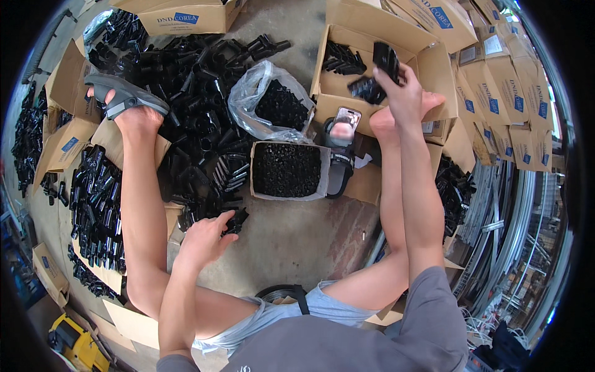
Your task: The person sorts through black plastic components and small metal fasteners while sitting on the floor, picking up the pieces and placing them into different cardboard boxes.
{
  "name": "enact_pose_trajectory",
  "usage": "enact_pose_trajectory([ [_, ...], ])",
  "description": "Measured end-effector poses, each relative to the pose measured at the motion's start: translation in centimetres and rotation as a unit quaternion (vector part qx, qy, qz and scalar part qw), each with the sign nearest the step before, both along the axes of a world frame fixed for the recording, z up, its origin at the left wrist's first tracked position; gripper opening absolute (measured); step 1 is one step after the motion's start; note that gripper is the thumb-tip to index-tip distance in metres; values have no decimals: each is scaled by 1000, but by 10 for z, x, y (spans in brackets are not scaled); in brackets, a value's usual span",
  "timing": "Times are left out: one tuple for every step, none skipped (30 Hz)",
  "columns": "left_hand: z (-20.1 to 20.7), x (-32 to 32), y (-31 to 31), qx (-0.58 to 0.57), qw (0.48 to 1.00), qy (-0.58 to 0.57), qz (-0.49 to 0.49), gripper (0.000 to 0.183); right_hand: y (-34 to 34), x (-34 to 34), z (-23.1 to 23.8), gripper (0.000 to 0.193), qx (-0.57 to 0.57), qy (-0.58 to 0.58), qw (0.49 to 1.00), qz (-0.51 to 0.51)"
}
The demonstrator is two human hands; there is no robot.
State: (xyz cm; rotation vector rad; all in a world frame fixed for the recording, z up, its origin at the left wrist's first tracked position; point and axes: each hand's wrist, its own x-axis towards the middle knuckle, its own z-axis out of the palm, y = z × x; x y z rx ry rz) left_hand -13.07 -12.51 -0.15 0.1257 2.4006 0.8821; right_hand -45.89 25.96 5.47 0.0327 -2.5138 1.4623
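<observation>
My right hand (406,93) is raised over an open cardboard box (427,65) and closed around black plastic tube parts (385,59), slightly blurred. Several similar black pieces (343,60) lie inside that box at its left. Lower down, my left hand (207,242) is at the near edge of a big loose heap of black tube parts (198,93). Its thumb and forefinger are on either side of a black plastic part (238,222), and the other fingers are partly hidden.
A small box (255,180) of little black pieces stands mid-floor, below a clear plastic bag (242,102) of more. A phone (346,124) rests on a sandal (339,173). Stacked cartons (496,93) and metal bars (496,217) line the right. My legs flank the work area.
</observation>
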Motion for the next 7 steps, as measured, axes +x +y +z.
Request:
enact_pose_trajectory([
  [2, -1, 3, -8, 1000, -3, -5, 58, 1, 29, 5, 57, 23, 15, 1000, 6],
  [-1, 3, 1, -9, 1000, -5, 4, 57, -12, 61, 7, 57, -11, -8, 999, 32],
  [-4, 8, -1, -7, 1000, -5, 11, 56, -24, 94, 14, 57, -42, -30, 997, 56],
  [-6, 9, 0, 0, 1000, -3, 14, 55, -32, 128, 19, 56, -21, -69, 994, 77],
  [-5, 10, -1, -2, 1000, -16, 16, 54, -42, 161, 20, 56, -3, -108, 989, 103],
  [-4, 3, 5, 8, 1000, -26, 10, 53, -29, 191, 4, 57, 126, -127, 978, 103],
  [0, 9, 9, 16, 1000, -26, 4, 53, -24, 200, 14, 57, 133, -129, 978, 96],
])
